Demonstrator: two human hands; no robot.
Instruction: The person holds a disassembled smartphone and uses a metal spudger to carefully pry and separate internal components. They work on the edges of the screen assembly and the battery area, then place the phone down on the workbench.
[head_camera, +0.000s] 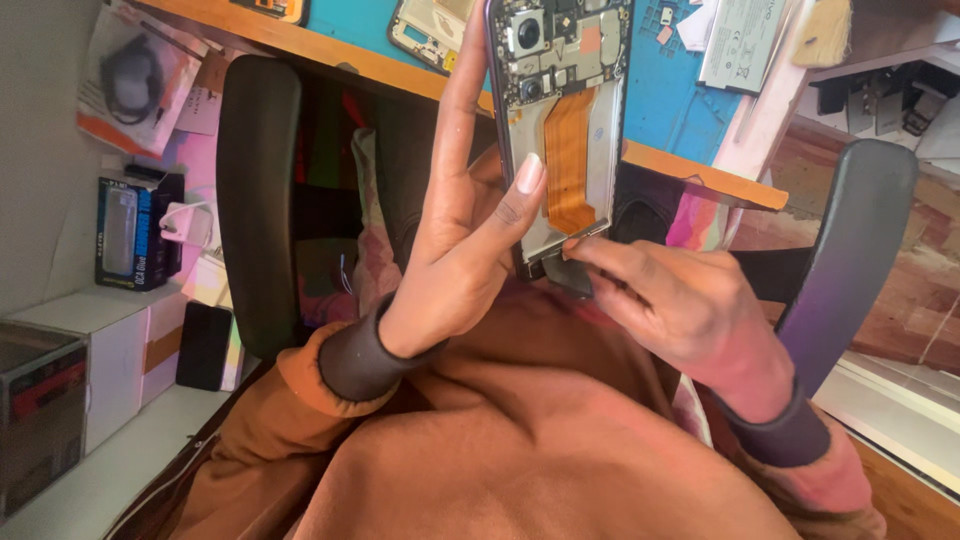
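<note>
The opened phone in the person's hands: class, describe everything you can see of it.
The opened phone has its back cover off, showing a dark circuit board with camera lenses at the top and a wide orange ribbon cable running down a pale, empty battery bay. It is held upright above the lap, in front of a blue mat. The left hand grips its left edge, thumb on the frame; the right hand pinches its bottom end.

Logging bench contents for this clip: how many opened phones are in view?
3: one opened phone held in the left hand, right hand at its bottom edge; two more on the blue mat, at and. Others may lie out of frame.
</note>
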